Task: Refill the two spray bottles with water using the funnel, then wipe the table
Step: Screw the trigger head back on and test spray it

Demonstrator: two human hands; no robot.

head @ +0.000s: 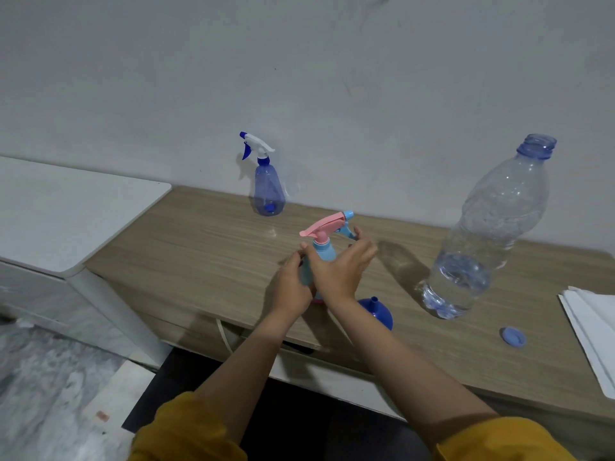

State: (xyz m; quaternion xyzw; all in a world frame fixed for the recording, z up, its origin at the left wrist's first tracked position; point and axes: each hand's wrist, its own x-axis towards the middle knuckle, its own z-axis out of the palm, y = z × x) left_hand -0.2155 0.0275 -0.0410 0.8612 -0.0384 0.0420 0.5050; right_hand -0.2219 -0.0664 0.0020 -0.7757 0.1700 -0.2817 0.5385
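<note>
Near the middle of the table (199, 234), two hands meet around a small light blue spray bottle (324, 252) that stands upright. The left hand (293, 284) has its fingers curled around the side of the bottle, so its grip is clamped on it. The right hand (339, 267) lies over the front of the bottle with its fingers stretched out and a little apart, reaching up to touch the blue trigger under the pink spray top (324, 224). That top sits on the bottle.

At the back, close to the wall, a clear blue spray bottle (268, 191) stands alone with a white and blue top on it. A dark blue funnel (379, 314) lies upside down on the table just beside the right wrist, its spout pointing up. To the right, a big clear water bottle (482, 234) stands open, with some water low inside. Its blue cap (514, 337) lies on the table nearby. White paper (592, 331) lies at the far right edge.
</note>
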